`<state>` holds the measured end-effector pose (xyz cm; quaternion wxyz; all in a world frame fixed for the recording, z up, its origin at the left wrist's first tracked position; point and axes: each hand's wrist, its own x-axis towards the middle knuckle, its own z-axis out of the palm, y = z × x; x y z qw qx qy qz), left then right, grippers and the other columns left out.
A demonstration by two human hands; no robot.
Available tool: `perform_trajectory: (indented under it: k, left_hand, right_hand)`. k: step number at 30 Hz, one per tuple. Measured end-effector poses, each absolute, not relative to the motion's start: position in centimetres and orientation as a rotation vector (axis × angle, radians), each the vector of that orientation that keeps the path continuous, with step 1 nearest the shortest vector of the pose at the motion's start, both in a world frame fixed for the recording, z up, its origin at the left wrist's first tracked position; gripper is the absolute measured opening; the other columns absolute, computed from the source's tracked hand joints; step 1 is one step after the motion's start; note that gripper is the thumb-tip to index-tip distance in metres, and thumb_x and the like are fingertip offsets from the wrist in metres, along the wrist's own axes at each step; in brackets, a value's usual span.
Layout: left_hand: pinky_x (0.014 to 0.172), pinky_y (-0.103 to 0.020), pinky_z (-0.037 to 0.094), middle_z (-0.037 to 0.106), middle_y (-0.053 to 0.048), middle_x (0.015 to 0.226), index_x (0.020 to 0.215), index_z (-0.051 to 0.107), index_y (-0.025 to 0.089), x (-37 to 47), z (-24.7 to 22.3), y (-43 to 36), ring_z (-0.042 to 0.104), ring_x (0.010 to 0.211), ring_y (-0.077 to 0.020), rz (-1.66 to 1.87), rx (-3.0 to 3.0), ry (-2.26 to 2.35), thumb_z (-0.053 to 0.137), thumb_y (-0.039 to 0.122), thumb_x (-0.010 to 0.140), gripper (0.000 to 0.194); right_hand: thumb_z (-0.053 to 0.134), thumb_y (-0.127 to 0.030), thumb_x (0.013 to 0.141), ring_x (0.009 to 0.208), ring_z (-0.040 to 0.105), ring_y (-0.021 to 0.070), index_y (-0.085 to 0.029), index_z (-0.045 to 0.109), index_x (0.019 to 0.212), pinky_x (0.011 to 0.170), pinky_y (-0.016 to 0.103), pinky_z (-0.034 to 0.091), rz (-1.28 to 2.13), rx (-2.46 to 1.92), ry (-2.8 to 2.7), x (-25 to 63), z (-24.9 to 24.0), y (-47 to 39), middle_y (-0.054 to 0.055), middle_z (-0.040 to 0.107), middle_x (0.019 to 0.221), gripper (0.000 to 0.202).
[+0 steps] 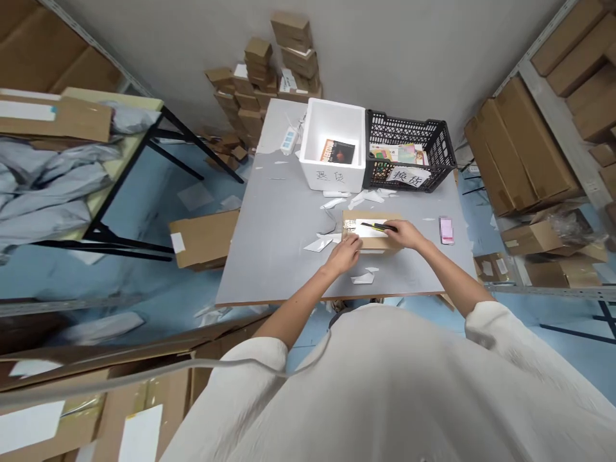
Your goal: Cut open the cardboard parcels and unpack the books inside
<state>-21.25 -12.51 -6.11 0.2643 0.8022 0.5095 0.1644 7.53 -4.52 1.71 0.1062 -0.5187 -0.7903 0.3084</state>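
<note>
A small cardboard box (378, 244) lies on the grey table (269, 250), with a white label (366, 230) on its top. My right hand (404, 233) is closed around a black and yellow utility knife (380, 226); its tip points left above the label. At the box's left end, my left hand (344, 252) rests against the cardboard with bent fingers. Part of those fingers is hidden, and I make out nothing held in them. Torn white paper scraps (363, 277) lie around the box.
Behind the box stand a white foam bin (332, 178) and a black plastic crate (411, 173), with books or packages inside. A pink-screened phone (446, 231) lies at the right. A power strip (289, 140) sits back left. Stacked cartons (250, 122) and shelves (553, 83) surround the table.
</note>
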Motion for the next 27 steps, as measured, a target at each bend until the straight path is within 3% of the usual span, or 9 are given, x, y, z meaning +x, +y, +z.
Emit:
perform_trajectory:
  k: [7, 27]
  left_hand:
    - [0.134, -0.056, 0.050, 0.063, -0.015, 0.164, 0.145, 0.070, 0.025, -21.9, -6.8, -12.8, 0.055, 0.159, -0.0327, 0.532, 2.168, 1.267, 0.059, 0.014, 0.096, 0.051]
    - [0.136, -0.061, 0.049, 0.060, -0.017, 0.167, 0.142, 0.068, 0.022, -22.1, -7.7, -12.6, 0.053, 0.162, -0.0349, 0.578, 2.269, 1.175, 0.061, 0.012, 0.096, 0.047]
  right_hand:
    - [0.066, -0.035, 0.110, 0.125, 0.076, 0.0337, -0.031, 0.084, 0.139, 0.102, 0.038, 0.058, 0.641, -1.619, -2.655, 2.5, 2.0, -4.0, 0.009, 0.084, 0.136, 0.035]
    - [0.047, -0.035, 0.119, 0.130, 0.073, 0.0305, -0.026, 0.074, 0.152, 0.097, 0.033, 0.053, 0.428, -1.751, -2.968, -1.5, 6.1, -4.8, 0.013, 0.078, 0.144, 0.044]
